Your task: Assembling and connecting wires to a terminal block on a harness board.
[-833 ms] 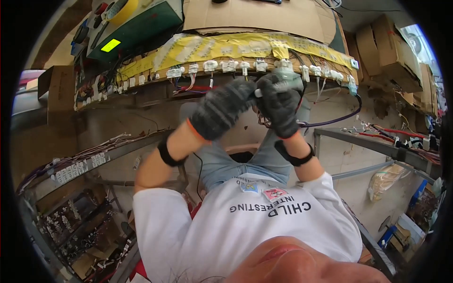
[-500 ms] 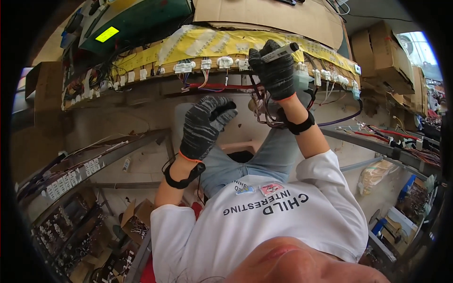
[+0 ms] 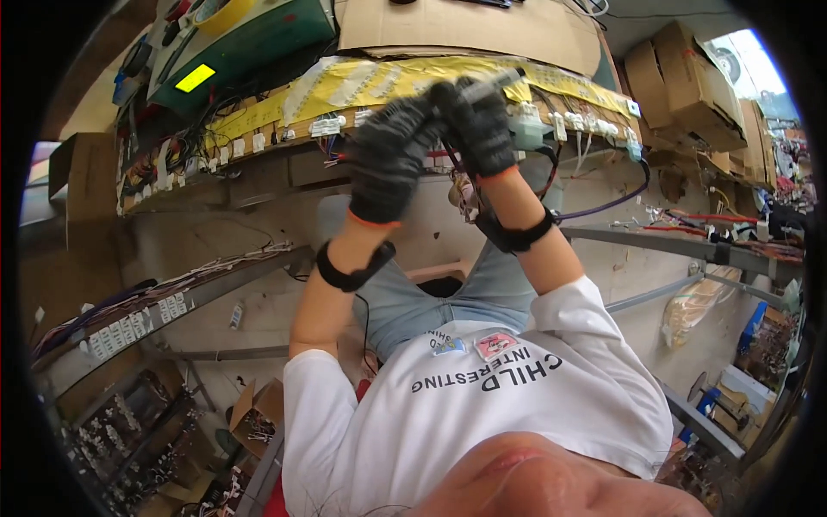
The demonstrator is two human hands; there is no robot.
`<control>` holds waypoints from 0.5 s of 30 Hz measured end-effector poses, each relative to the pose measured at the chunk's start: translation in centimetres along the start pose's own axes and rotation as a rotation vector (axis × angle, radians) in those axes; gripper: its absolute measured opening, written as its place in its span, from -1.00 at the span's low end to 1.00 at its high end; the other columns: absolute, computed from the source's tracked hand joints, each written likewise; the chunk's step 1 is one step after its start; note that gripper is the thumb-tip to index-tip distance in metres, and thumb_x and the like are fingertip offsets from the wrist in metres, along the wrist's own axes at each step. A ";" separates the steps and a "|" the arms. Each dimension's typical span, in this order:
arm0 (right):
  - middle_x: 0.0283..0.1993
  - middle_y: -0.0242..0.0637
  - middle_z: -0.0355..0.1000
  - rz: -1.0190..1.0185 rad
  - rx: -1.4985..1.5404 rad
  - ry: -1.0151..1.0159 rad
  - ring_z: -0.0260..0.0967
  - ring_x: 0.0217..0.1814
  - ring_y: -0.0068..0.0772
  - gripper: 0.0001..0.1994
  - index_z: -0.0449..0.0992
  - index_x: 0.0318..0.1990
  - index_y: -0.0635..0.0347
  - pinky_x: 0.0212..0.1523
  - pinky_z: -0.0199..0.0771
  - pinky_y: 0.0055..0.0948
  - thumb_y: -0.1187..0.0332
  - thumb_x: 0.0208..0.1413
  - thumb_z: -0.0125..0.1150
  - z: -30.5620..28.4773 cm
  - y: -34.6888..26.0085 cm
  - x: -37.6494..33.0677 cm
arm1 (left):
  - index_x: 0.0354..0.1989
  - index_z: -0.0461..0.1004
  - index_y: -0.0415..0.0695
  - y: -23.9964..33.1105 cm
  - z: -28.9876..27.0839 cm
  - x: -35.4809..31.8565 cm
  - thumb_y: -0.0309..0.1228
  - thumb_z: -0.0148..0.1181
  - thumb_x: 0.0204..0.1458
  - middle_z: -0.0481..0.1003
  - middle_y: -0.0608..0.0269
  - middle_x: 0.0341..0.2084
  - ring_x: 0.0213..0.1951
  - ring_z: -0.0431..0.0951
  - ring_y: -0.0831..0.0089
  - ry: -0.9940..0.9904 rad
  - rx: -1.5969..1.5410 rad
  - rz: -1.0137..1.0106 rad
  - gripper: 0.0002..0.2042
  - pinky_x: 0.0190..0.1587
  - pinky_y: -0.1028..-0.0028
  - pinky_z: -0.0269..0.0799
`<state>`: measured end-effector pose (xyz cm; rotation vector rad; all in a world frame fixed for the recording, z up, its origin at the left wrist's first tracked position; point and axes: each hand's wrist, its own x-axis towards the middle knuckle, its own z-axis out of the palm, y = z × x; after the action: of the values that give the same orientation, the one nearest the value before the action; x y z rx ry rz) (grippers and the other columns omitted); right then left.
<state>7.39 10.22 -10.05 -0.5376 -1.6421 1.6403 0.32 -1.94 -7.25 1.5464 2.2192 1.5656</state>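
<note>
Nearest is the person's white T-shirt [image 3: 482,414] w/ dark letters, then light blue jeans [image 3: 431,297] under it. Two bare forearms go up from the shirt. Each wrist has a black band: the left band [image 3: 351,269] and the right band [image 3: 517,233].

Both hands wear dark grey knit gloves w/ orange cuffs. The left hand [image 3: 392,155] is raised, fingers curled in, and its fingertips touch the right hand. Can't tell if it pinches anything. The right hand [image 3: 478,125] is closed round a thin silver-grey stick-shaped tool [image 3: 493,84]. The tool pokes out the top of the fist and tilts up to the right. It is blurry, so its kind is hard to tell. The two hands are pressed close together, just in front of the table edge.

Right behind the hands is a long wooden table [image 3: 267,168] w/ a strip of yellow tape [image 3: 379,82] along it. Lots of small white plugs [image 3: 327,127] sit in a row on the edge, w/ red, black & purple wires [image 3: 616,202] hanging down. Near the right hand is a pale green plastic part [image 3: 527,131].

Further back on the table lies a flat brown cardboard sheet [image 3: 465,26] and a dark green box w/ a bright yellow sticker [image 3: 195,77]. Far right are stacked brown cardboard boxes [image 3: 689,82]. Low left is a grey metal rail w/ white tags [image 3: 138,314].
</note>
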 end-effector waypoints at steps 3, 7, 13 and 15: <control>-0.66 -0.35 0.35 0.356 0.230 0.194 0.23 -0.66 -0.50 -0.69 0.45 -0.55 0.25 -0.59 0.23 -0.44 0.18 -0.10 0.37 0.4 0.4 1.5 | -0.15 0.50 -0.23 -0.9 0.5 2.0 -0.46 0.13 -0.03 0.50 -0.01 -0.23 -0.19 0.50 0.12 -0.042 -0.035 0.072 -0.75 -0.10 0.32 0.39; -0.65 -0.37 0.35 0.176 0.035 0.251 0.20 -0.64 -0.57 -0.70 0.46 -0.56 0.23 -0.59 0.20 -0.46 0.19 -0.11 0.39 -0.4 -0.2 2.0 | -0.13 0.48 -0.24 -0.3 1.6 1.9 -0.47 0.13 -0.03 0.49 -0.04 -0.22 -0.17 0.48 0.10 -0.045 0.076 0.124 -0.73 -0.10 0.30 0.38; -0.64 -0.43 0.35 0.098 0.122 0.080 0.18 -0.63 -0.61 -0.71 0.44 -0.58 0.21 -0.57 0.22 -0.51 0.20 -0.06 0.35 -0.8 0.2 1.3 | -0.23 0.50 -0.27 1.3 1.2 2.4 -0.45 0.17 -0.07 0.50 -0.04 -0.33 -0.27 0.48 0.07 -0.057 0.052 -0.018 -0.78 -0.16 0.26 0.37; -0.64 -0.38 0.38 0.293 0.193 0.084 0.23 -0.62 -0.58 -0.70 0.47 -0.56 0.27 -0.53 0.30 -0.47 0.21 -0.01 0.29 -0.4 -1.8 1.2 | -0.25 0.51 -0.26 -0.3 1.7 2.3 -0.44 0.18 -0.07 0.50 -0.03 -0.35 -0.28 0.48 0.07 -0.051 0.054 0.013 -0.79 -0.16 0.26 0.37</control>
<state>7.34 11.19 -8.06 -0.7646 -1.3744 1.9351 -0.17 0.93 -7.18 1.5991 2.2474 1.4636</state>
